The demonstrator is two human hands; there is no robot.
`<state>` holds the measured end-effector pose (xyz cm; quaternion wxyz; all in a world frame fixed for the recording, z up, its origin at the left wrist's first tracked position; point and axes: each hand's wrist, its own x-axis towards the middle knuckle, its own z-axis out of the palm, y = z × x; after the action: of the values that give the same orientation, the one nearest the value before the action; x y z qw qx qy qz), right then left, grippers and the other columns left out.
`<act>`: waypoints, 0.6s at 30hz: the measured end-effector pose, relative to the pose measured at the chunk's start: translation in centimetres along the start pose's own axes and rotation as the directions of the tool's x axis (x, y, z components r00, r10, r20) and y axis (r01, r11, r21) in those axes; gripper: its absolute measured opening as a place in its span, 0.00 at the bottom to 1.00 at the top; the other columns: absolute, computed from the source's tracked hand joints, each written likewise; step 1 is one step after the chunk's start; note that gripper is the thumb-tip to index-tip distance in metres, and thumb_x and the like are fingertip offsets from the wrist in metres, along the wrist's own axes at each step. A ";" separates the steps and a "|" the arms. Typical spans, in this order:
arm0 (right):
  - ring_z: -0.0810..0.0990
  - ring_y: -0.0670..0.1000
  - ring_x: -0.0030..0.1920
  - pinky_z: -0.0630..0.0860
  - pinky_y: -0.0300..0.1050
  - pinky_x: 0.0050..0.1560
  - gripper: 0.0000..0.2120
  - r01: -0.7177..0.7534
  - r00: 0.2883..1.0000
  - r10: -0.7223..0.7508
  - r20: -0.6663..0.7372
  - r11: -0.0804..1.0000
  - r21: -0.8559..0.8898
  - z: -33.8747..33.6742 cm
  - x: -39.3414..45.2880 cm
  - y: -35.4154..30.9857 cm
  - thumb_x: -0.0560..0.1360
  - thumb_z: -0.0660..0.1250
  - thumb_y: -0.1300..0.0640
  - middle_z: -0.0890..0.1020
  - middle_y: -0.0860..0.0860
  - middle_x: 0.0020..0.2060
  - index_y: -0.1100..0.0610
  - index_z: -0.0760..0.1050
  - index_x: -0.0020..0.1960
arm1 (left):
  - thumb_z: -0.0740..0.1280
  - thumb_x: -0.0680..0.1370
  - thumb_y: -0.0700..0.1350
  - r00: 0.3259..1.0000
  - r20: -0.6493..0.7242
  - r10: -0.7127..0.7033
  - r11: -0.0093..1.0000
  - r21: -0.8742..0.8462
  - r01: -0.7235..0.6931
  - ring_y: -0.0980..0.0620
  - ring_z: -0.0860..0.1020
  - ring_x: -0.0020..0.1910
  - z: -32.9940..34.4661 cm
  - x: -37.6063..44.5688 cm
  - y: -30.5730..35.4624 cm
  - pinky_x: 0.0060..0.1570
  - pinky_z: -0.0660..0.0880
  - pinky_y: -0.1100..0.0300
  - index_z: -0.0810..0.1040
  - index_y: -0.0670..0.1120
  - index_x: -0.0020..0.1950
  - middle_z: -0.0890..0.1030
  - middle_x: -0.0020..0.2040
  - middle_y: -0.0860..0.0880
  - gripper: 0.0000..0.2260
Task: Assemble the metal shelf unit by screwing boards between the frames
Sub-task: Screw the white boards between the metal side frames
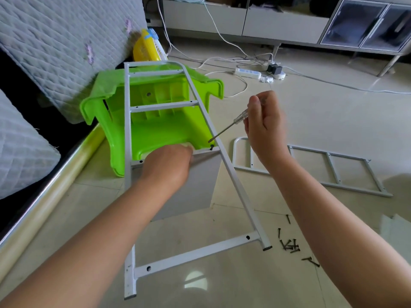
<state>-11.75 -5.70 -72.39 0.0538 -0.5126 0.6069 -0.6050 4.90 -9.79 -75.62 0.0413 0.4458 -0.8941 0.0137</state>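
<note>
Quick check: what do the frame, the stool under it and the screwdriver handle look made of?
Frame: seemingly white-painted metal tubing, with thin straight bars and punched holes. Stool: glossy green moulded plastic, ribbed underneath. Screwdriver in the right hand: clear plastic handle, bare metal shaft.

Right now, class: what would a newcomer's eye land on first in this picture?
The bright green plastic stool, tipped on its side at centre behind the white metal frame. Next, the right hand holding a screwdriver toward a screw at the board's top edge, which the left hand steadies.
</note>
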 end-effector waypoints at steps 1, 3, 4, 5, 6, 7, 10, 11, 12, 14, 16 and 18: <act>0.67 0.50 0.27 0.67 0.48 0.32 0.07 0.020 1.000 -0.020 0.001 1.000 -0.015 0.0 0.0 -0.1 0.72 0.52 0.46 0.67 0.43 0.25 0.46 0.59 0.37 | 0.58 0.79 0.40 1.000 -0.004 0.002 1.000 -0.004 -0.002 0.41 0.76 0.53 0.1 0.1 -0.1 0.38 0.65 0.56 0.74 0.47 0.54 0.79 0.52 0.44 0.08; 0.66 0.47 0.26 0.66 0.47 0.31 0.07 0.067 0.998 -0.066 0.018 0.997 -0.045 0.1 0.1 -0.1 0.72 0.52 0.47 0.67 0.43 0.25 0.46 0.59 0.37 | 0.58 0.79 0.40 1.000 -0.002 0.004 1.000 0.001 -0.004 0.42 0.76 0.55 0.2 0.2 -0.2 0.39 0.65 0.58 0.75 0.48 0.57 0.79 0.54 0.44 0.10; 0.65 0.45 0.26 0.65 0.46 0.30 0.06 0.091 0.996 -0.090 0.029 0.994 -0.057 0.0 0.1 -0.1 0.72 0.51 0.47 0.67 0.43 0.24 0.46 0.59 0.37 | 0.59 0.79 0.40 1.000 0.003 0.007 1.000 0.014 -0.007 0.42 0.76 0.55 0.2 0.3 -0.2 0.39 0.64 0.58 0.75 0.48 0.58 0.79 0.54 0.44 0.11; 0.65 0.43 0.25 0.64 0.45 0.30 0.06 0.111 0.993 -0.108 0.037 0.992 -0.064 0.0 0.2 0.0 0.72 0.51 0.47 0.67 0.43 0.24 0.46 0.59 0.37 | 0.59 0.79 0.39 1.000 0.010 0.010 0.999 0.033 -0.010 0.41 0.76 0.55 0.2 0.3 -0.2 0.39 0.64 0.58 0.75 0.48 0.59 0.79 0.54 0.44 0.12; 0.65 0.42 0.25 0.64 0.43 0.29 0.06 0.124 0.992 -0.121 0.046 0.990 -0.068 0.0 0.2 0.1 0.72 0.51 0.47 0.67 0.43 0.24 0.47 0.59 0.37 | 0.59 0.78 0.39 1.000 0.021 0.011 0.999 0.053 -0.012 0.41 0.76 0.54 0.1 0.4 -0.1 0.38 0.63 0.58 0.75 0.48 0.59 0.79 0.53 0.44 0.12; 0.65 0.42 0.24 0.63 0.41 0.29 0.07 0.134 0.990 -0.130 0.053 0.988 -0.074 -0.1 0.3 0.2 0.72 0.51 0.47 0.67 0.43 0.24 0.49 0.61 0.38 | 0.60 0.78 0.39 0.999 0.033 0.013 0.997 0.072 -0.015 0.41 0.76 0.54 0.1 0.5 0.0 0.37 0.63 0.58 0.76 0.48 0.58 0.79 0.51 0.44 0.11; 0.66 0.41 0.24 0.61 0.33 0.28 0.12 0.145 0.988 -0.138 0.073 0.984 -0.102 -0.2 0.5 0.3 0.72 0.51 0.48 0.67 0.43 0.24 0.57 0.62 0.40 | 0.60 0.78 0.38 0.998 0.063 0.003 0.994 0.105 -0.010 0.42 0.76 0.50 -0.1 0.7 0.0 0.36 0.62 0.57 0.76 0.47 0.54 0.78 0.45 0.45 0.09; 0.66 0.42 0.24 0.60 0.32 0.28 0.12 0.145 0.987 -0.137 0.079 0.984 -0.106 -0.2 0.5 0.3 0.72 0.51 0.48 0.67 0.43 0.24 0.57 0.62 0.41 | 0.61 0.77 0.38 0.998 0.069 -0.003 0.994 0.107 -0.005 0.42 0.76 0.49 -0.1 0.8 0.0 0.36 0.62 0.58 0.77 0.47 0.53 0.76 0.42 0.46 0.08; 0.66 0.42 0.24 0.60 0.32 0.28 0.12 0.150 0.986 -0.141 0.087 0.983 -0.110 -0.3 0.6 0.2 0.72 0.51 0.48 0.67 0.43 0.23 0.57 0.62 0.41 | 0.61 0.77 0.38 0.997 0.074 -0.007 0.994 0.106 -0.001 0.42 0.76 0.48 -0.2 0.9 0.0 0.35 0.62 0.58 0.77 0.46 0.52 0.74 0.39 0.47 0.08; 0.67 0.41 0.24 0.60 0.31 0.28 0.11 0.177 0.980 -0.164 0.110 0.977 -0.119 -0.3 0.6 -0.1 0.73 0.51 0.49 0.67 0.42 0.23 0.57 0.63 0.41 | 0.61 0.77 0.38 0.997 0.081 -0.008 0.995 0.095 0.000 0.42 0.76 0.47 -0.4 1.1 0.0 0.35 0.62 0.58 0.77 0.46 0.51 0.72 0.38 0.47 0.07; 0.70 0.38 0.25 0.62 0.29 0.28 0.09 0.214 0.970 -0.195 0.146 0.968 -0.130 -0.4 0.5 -0.4 0.75 0.53 0.52 0.67 0.39 0.24 0.57 0.63 0.41 | 0.61 0.77 0.38 0.996 0.084 -0.002 0.995 0.096 -0.006 0.43 0.76 0.48 -0.4 1.2 0.1 0.36 0.62 0.57 0.76 0.45 0.51 0.73 0.39 0.46 0.07; 0.71 0.35 0.26 0.63 0.27 0.29 0.07 0.235 0.962 -0.209 0.175 0.961 -0.147 -0.5 0.4 -0.7 0.77 0.56 0.57 0.67 0.38 0.24 0.60 0.66 0.42 | 0.61 0.78 0.38 0.996 0.088 -0.001 0.995 0.100 -0.008 0.43 0.76 0.48 -0.4 1.2 0.0 0.36 0.63 0.57 0.76 0.46 0.51 0.76 0.42 0.46 0.07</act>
<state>-11.94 -5.46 -71.50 -0.0098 -0.6265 0.5876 -0.5119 4.20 -10.74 -75.11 -0.0206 0.4461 -0.8939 0.0391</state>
